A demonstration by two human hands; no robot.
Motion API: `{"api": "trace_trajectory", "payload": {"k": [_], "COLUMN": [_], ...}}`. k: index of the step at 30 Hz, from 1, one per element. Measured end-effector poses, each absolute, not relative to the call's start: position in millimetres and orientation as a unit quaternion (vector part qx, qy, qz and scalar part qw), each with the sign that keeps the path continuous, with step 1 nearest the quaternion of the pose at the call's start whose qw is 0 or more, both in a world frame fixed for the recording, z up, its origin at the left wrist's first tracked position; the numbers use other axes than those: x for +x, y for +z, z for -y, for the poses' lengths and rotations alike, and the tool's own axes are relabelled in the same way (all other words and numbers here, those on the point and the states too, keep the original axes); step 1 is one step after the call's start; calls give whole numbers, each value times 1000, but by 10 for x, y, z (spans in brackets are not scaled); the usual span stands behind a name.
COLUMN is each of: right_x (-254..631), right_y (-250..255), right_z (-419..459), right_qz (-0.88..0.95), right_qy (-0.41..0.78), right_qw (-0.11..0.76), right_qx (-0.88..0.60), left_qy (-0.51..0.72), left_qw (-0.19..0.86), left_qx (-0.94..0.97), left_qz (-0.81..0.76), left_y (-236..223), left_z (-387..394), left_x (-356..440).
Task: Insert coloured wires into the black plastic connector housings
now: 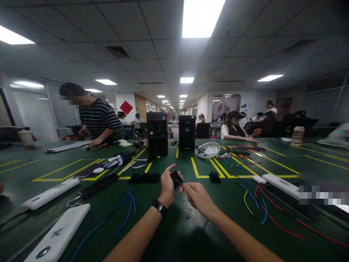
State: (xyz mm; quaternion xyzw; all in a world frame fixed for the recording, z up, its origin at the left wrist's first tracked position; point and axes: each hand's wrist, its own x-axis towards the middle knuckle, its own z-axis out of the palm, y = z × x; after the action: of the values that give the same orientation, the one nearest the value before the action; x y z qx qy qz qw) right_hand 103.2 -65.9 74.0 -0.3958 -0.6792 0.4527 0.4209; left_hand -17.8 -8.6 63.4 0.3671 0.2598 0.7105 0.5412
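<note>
My left hand (168, 183) is closed around a small black block-shaped part (176, 178), its thumb pointing up. Against that part, my right hand (197, 196) pinches a thin dark rod-like piece (181, 184); its exact kind is too small to tell. Both hands are close together above the green table. Behind my left hand lies a row of similar black parts (144, 177), and another black part (215, 177) sits beyond my right hand.
Two black computer towers (157, 134) stand ahead, beside a white basket (208, 150). Blue wires (128, 200) lie left, red wires (275, 218) right. White power banks (58, 233) rest at left. A person (100, 118) in stripes works across the table (185, 233).
</note>
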Motion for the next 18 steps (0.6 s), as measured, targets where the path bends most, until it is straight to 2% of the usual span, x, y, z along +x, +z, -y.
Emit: {"api": "trace_trajectory", "payload": {"k": [6,18], "right_x": [990,771], "right_y": [589,501], "right_z": [652,729], "right_qz": [743,749], "right_qy": [324,261], "right_qw": [411,421], "right_qx": [-417,-439], "left_qy": [718,721], "left_qw": [589,602], "left_qx": [289,217], "left_qz": [-232,-265], "left_y": [774,706], "left_z": [152,132], "left_x": [-107,-74]}}
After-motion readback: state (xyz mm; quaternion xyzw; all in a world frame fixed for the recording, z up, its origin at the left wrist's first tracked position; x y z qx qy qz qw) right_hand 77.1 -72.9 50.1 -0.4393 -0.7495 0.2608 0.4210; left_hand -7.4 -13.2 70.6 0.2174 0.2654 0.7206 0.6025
